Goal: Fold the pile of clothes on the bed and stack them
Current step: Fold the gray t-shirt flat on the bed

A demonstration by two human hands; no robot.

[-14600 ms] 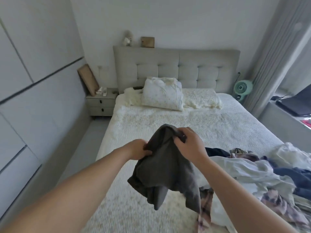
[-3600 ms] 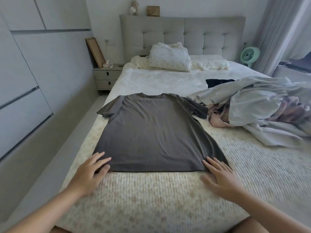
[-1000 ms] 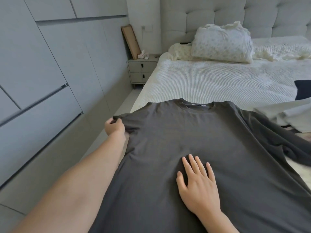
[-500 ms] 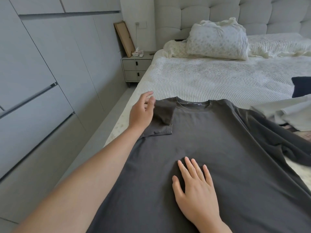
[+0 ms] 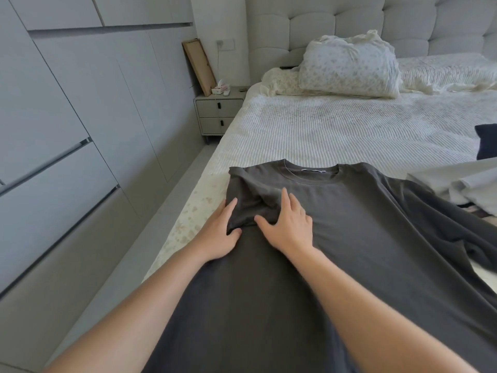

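I had the dark grey T-shirt (image 5: 363, 238) lying flat on the bed (image 5: 336, 130), neck pointing away from me. Its left sleeve (image 5: 250, 203) was folded in over the chest. My left hand (image 5: 217, 235) lay flat with fingers straight along the outer edge of that fold, pressing it down. My right hand (image 5: 289, 227) lay just beside it on the inner side, fingers spread wide, pressing the sleeve flat. Neither hand held anything; both only pushed on the cloth.

I judged the job was only just started. One sleeve was in. The right sleeve (image 5: 462, 232), far off past my right hand, was loose and bunched. The body of the shirt was not folded yet. I saw no stack of folded clothes in the picture.

More clothes (image 5: 462, 181) lay past that loose sleeve, touching it, so there was little room on that side. The edge of the bed ran close by the outside of my left hand, with the floor (image 5: 150, 238) and a grey wardrobe (image 5: 67, 130) beyond. Ahead of both hands the bedcover was open up to the pillow (image 5: 349, 68), so that looked like good room for a stack.
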